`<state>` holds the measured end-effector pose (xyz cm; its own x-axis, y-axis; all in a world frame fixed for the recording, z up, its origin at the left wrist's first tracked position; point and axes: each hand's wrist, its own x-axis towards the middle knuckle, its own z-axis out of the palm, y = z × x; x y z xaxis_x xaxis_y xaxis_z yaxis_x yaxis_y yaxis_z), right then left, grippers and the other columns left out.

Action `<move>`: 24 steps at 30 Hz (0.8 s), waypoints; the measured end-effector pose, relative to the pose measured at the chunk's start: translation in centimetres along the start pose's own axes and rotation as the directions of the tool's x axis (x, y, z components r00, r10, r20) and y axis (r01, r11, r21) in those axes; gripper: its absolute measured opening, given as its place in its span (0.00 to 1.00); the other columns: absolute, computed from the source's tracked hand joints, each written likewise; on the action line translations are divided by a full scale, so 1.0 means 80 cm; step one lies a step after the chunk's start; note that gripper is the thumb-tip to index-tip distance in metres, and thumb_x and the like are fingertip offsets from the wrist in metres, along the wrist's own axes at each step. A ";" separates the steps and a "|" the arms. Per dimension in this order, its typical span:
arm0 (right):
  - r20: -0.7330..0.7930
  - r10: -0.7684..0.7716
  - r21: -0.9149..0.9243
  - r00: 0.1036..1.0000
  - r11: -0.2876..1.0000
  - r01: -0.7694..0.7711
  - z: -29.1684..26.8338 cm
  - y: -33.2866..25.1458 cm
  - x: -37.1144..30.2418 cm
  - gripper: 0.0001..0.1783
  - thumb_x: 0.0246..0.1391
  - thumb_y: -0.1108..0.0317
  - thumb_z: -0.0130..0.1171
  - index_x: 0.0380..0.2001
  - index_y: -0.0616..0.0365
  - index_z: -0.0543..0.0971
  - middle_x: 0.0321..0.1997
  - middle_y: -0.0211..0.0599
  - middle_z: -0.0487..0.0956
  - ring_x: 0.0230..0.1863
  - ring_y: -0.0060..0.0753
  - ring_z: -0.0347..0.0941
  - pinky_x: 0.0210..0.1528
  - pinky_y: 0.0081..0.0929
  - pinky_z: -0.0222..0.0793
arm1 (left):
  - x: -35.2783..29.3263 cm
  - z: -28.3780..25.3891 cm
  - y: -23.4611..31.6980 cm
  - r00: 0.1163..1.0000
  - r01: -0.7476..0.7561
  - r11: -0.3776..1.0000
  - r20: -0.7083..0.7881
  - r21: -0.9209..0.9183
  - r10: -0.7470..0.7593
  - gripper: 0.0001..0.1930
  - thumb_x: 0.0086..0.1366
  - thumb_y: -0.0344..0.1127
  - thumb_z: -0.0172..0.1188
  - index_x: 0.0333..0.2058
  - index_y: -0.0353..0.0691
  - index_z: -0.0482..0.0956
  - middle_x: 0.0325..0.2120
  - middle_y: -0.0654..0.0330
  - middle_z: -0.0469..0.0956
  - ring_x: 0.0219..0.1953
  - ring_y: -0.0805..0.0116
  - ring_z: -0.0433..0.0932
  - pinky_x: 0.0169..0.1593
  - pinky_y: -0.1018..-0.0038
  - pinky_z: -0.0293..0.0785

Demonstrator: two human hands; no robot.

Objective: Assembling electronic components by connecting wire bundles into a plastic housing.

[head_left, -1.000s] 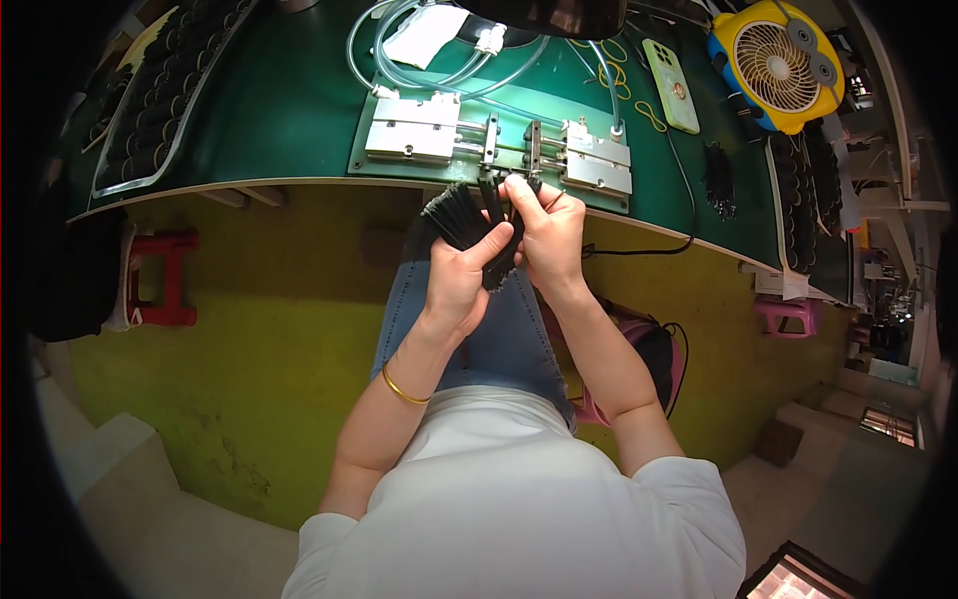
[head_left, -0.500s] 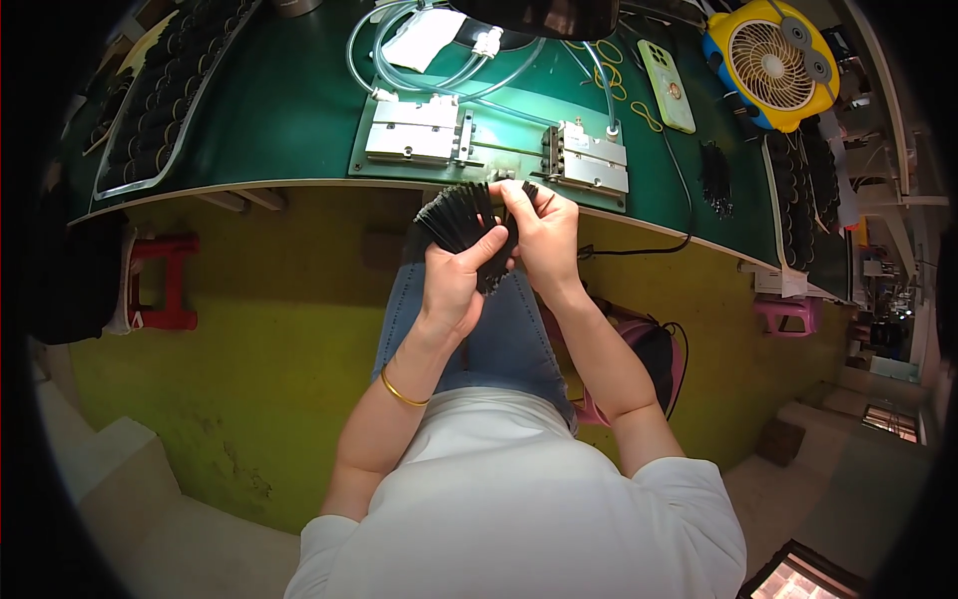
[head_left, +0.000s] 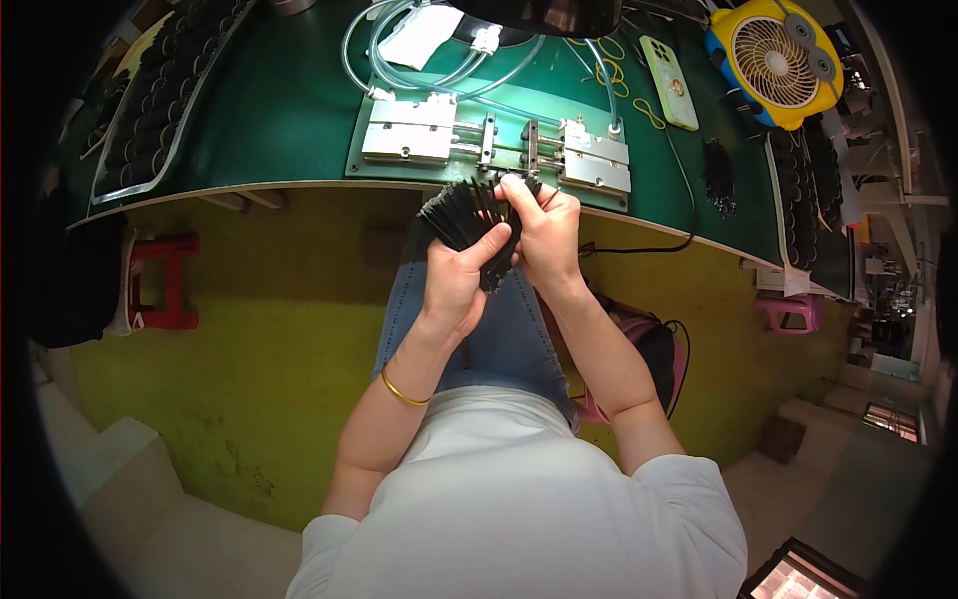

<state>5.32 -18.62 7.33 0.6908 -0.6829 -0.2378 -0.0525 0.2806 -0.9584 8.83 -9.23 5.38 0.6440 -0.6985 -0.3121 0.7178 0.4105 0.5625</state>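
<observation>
My left hand point(head_left: 458, 272) is closed around a fanned bundle of thin black strands point(head_left: 459, 215), its thumb pressed across them. The tips look pale. Beside it, my right hand point(head_left: 546, 230) pinches at the bundle's right end, with thumb and forefinger at the front edge of a two-sided metal clamping fixture point(head_left: 409, 132). Black strands show at its fingertips, but how many it holds is hidden. Just beyond those fingertips, the fixture's two dark jaws point(head_left: 531, 146) stand close together on their rods, a narrow gap between them.
Clear air hoses point(head_left: 367, 55) loop behind the fixture. A dark lamp-like shape point(head_left: 544, 14) overhangs the bench's far edge. To the right lie a green phone point(head_left: 669, 85), a yellow and blue fan point(head_left: 778, 65) and a loose black bundle point(head_left: 718, 180). A tray point(head_left: 140, 185) of black bundles stands left.
The fixture's two jaws have slid inward toward each other, leaving more rod showing on both sides. My hands and the bundle have barely shifted.
</observation>
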 end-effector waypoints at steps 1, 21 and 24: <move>-0.004 -0.007 -0.005 1.000 1.000 0.007 0.000 0.000 0.000 0.11 0.50 0.65 0.55 0.21 0.60 0.76 0.14 0.29 0.73 0.06 0.12 0.59 0.06 0.12 0.50 | 0.000 0.001 0.001 1.000 0.006 1.000 -0.007 -0.007 -0.006 0.06 0.54 0.23 0.56 0.32 0.35 0.73 0.26 0.63 0.74 0.25 0.74 0.73 0.28 0.79 0.71; -0.019 0.005 -0.027 1.000 1.000 -0.005 0.003 -0.006 -0.004 0.11 0.51 0.65 0.54 0.22 0.61 0.78 0.16 0.33 0.76 0.07 0.13 0.60 0.06 0.12 0.51 | -0.001 0.002 0.000 1.000 -0.016 1.000 -0.014 0.007 0.016 0.06 0.54 0.23 0.56 0.32 0.36 0.74 0.25 0.64 0.74 0.24 0.75 0.73 0.26 0.80 0.70; -0.007 0.024 -0.004 1.000 1.000 -0.024 0.003 -0.007 -0.002 0.11 0.50 0.65 0.54 0.22 0.62 0.77 0.16 0.33 0.76 0.07 0.13 0.59 0.06 0.11 0.51 | 0.000 0.002 0.000 1.000 -0.016 1.000 -0.009 0.008 0.016 0.06 0.54 0.23 0.56 0.33 0.36 0.74 0.25 0.64 0.74 0.24 0.75 0.73 0.26 0.80 0.70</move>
<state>5.37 -18.51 7.93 0.6845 -0.6805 -0.2615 -0.0718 0.2941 -0.9531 8.78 -9.34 5.49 0.6578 -0.6863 -0.3104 0.7055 0.4170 0.5731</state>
